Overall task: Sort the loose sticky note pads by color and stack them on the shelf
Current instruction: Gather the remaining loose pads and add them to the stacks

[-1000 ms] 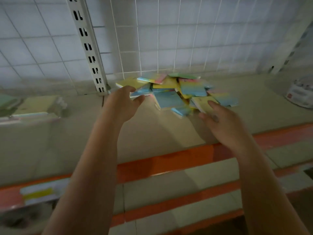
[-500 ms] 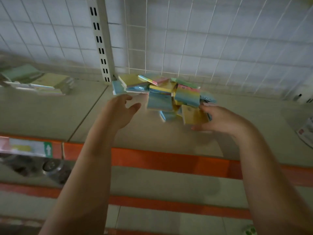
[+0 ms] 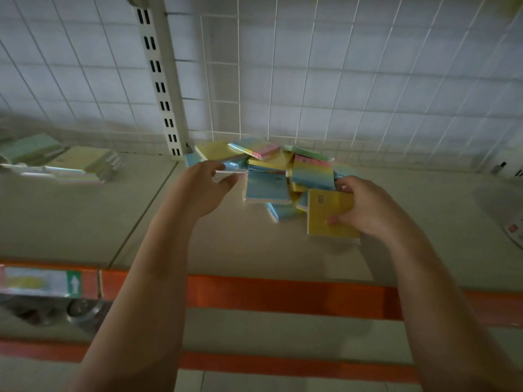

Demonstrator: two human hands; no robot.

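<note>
While gripping a yellow sticky note pad [image 3: 328,219] at centre right of the frame, right hand [image 3: 365,210] curled round its right edge, thumb across the face, pad tilted and just touching the beige shelf [image 3: 254,244]. Left hand [image 3: 203,190] at frame centre, fingers loosely bent, thumb and fingertips closing on the thin edge of a pale pad [image 3: 230,172] at the left side of the pile; whether actually pinched, cannot tell. Loose heap of sticky note pads [image 3: 271,171] just above and between both hands, against the white wire grid back panel [image 3: 311,80]: a light blue pad [image 3: 266,189] lying flat at the front, a rainbow-striped pad [image 3: 311,172] leaning on it, a pink-and-blue pad [image 3: 254,148] on top, a yellow one [image 3: 210,149] at the back left, a green one [image 3: 308,152] at the back right. Slotted white upright [image 3: 161,80] rising just left of the heap. Flat stacks of pale green and yellow pads [image 3: 62,162] far left, well apart from the heap. Orange shelf edge [image 3: 283,295] crossing the lower frame, with a price label strip [image 3: 39,284] at lower left. Blurred white object [image 3: 509,219] at the right edge.
</note>
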